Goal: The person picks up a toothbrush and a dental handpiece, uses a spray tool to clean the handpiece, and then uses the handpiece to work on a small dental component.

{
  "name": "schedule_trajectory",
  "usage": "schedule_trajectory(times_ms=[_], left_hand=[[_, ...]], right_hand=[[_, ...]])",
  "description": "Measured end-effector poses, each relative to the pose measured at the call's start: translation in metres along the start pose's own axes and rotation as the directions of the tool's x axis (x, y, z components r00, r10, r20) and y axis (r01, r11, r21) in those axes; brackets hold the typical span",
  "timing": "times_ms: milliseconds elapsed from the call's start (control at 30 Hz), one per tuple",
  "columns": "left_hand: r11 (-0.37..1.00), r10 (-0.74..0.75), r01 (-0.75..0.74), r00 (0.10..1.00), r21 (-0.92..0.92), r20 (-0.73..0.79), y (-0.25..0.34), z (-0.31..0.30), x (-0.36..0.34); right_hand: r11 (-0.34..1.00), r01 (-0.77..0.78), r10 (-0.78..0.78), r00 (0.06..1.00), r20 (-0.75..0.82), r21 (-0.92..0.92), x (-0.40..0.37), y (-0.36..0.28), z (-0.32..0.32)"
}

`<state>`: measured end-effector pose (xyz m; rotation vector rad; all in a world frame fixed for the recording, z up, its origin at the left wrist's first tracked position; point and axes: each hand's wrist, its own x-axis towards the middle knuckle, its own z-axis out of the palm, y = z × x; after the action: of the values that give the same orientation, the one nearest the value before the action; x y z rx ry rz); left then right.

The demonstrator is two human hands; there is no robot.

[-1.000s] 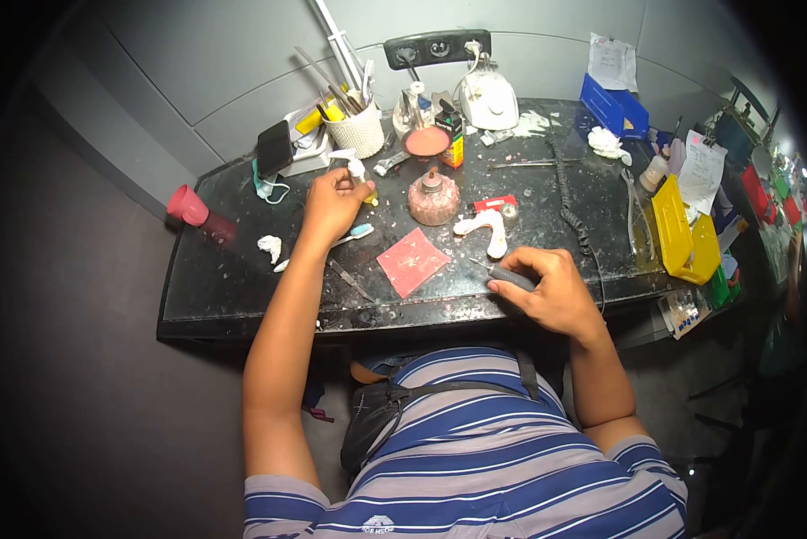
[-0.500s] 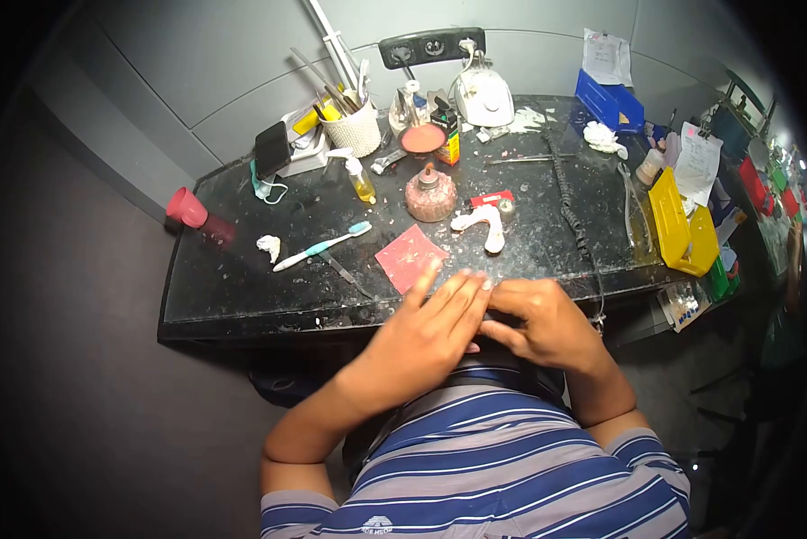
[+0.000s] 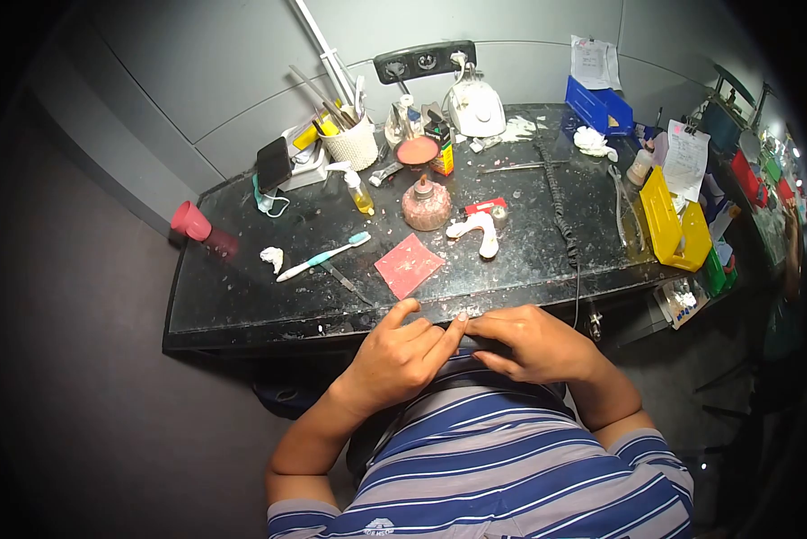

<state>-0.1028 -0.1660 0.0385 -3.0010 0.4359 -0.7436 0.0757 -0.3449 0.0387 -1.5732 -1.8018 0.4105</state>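
Note:
My left hand (image 3: 401,350) is at the table's front edge, fingers curled, its index fingertip close to the tips of my right hand (image 3: 533,346). The right hand's fingers are bent, with the thumb below them. Whatever either hand may hold is too small or hidden to make out. Just beyond the left hand lies a square pink sheet (image 3: 409,266). Behind the hands a white curved dental piece (image 3: 477,232) rests on the black table (image 3: 331,305), near a red box (image 3: 485,207) and a pink-stained burner bottle (image 3: 427,205).
On the left are a toothbrush (image 3: 322,257), a flat metal tool (image 3: 345,283), a crumpled white piece (image 3: 272,260) and a pink cup (image 3: 190,221). Farther back stand a pump bottle (image 3: 359,192) and tool holder (image 3: 351,145). A yellow bin (image 3: 672,228) stands at the right.
My left hand has moved a little left and down, and its fingers have curled more. The right hand has shifted slightly down. The camera view has shifted slightly.

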Motion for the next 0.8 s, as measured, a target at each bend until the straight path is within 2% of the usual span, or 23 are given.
schedule_trajectory(times_ms=[100, 167, 200, 233, 300, 333, 367, 400, 433, 467, 500, 533, 567, 633, 700, 767, 800], left_hand=[[0.999, 0.034, -0.033, 0.999, 0.03, -0.033, -0.002, -0.005, -0.002], [0.986, -0.069, 0.109, 0.956, 0.127, -0.285, 0.002, -0.019, -0.003], [0.991, -0.126, 0.133, 0.94, -0.002, -0.318, -0.008, -0.026, -0.011], [0.97, -0.205, 0.103, 0.837, -0.22, -0.508, -0.012, -0.025, -0.01], [0.808, -0.491, 0.009, 0.563, -0.589, -0.665, -0.001, -0.017, -0.004], [0.633, -0.684, -0.103, 0.391, -0.768, -0.616, 0.019, -0.013, 0.001], [0.425, -0.846, -0.253, 0.229, -0.869, -0.481, 0.045, -0.013, -0.003], [0.371, -0.782, -0.087, 0.508, -0.924, -0.362, 0.052, -0.036, -0.063], [0.378, -0.641, 0.073, 0.74, -0.923, -0.204, 0.04, -0.05, -0.124], [0.355, -0.798, -0.181, 0.454, -0.917, -0.398, 0.026, -0.034, -0.138], [0.37, -0.828, -0.043, 0.438, -0.928, -0.35, 0.023, -0.054, -0.133], [0.413, -0.852, 0.171, 0.419, -0.894, -0.314, 0.017, -0.055, -0.147], [0.385, -0.869, 0.187, 0.404, -0.904, -0.286, 0.014, -0.049, -0.157], [0.478, -0.815, 0.409, 0.536, -0.777, -0.219, 0.014, -0.05, -0.15], [0.723, -0.683, 0.587, 0.686, -0.365, -0.251, 0.031, -0.058, -0.084], [0.705, -0.57, 0.438, 0.818, -0.558, -0.078, 0.015, -0.041, -0.084], [0.579, -0.598, 0.421, 0.801, -0.698, -0.013, 0.015, -0.029, -0.073]], right_hand=[[0.999, 0.038, -0.038, 0.999, -0.013, 0.011, -0.001, 0.003, 0.0], [0.998, -0.037, 0.039, 0.998, 0.042, -0.042, -0.002, -0.001, -0.005], [0.998, -0.042, 0.044, 0.998, 0.042, -0.04, -0.003, -0.001, -0.006], [0.998, -0.057, 0.057, 0.998, -0.003, -0.018, -0.003, -0.001, -0.007], [0.998, -0.069, 0.069, 0.996, -0.052, 0.007, -0.002, -0.003, -0.009], [0.997, -0.07, 0.073, 0.992, -0.103, 0.035, -0.001, -0.006, -0.01], [0.995, -0.072, 0.081, 0.985, -0.151, 0.066, -0.001, -0.009, -0.01], [0.998, -0.036, 0.049, 0.956, -0.291, 0.048, -0.002, -0.009, -0.007], [0.993, -0.085, 0.111, 0.915, -0.389, 0.082, -0.001, -0.014, -0.013], [0.998, -0.061, 0.058, 0.862, -0.504, 0.01, 0.002, -0.003, -0.019], [0.998, -0.061, 0.029, 0.809, -0.587, -0.034, -0.003, 0.004, -0.019], [0.992, -0.079, 0.123, 0.782, -0.611, 0.098, 0.0, 0.006, -0.023], [0.914, -0.191, 0.36, 0.787, -0.501, 0.357, 0.0, 0.005, -0.029], [0.785, -0.081, 0.424, 0.793, -0.437, 0.614, 0.005, 0.006, -0.029], [0.781, -0.054, 0.405, 0.801, -0.44, 0.622, 0.008, 0.0, -0.03], [0.738, -0.027, 0.384, 0.838, -0.387, 0.674, 0.008, -0.007, -0.03], [0.74, -0.026, 0.38, 0.841, -0.385, 0.672, 0.008, -0.009, -0.029]])
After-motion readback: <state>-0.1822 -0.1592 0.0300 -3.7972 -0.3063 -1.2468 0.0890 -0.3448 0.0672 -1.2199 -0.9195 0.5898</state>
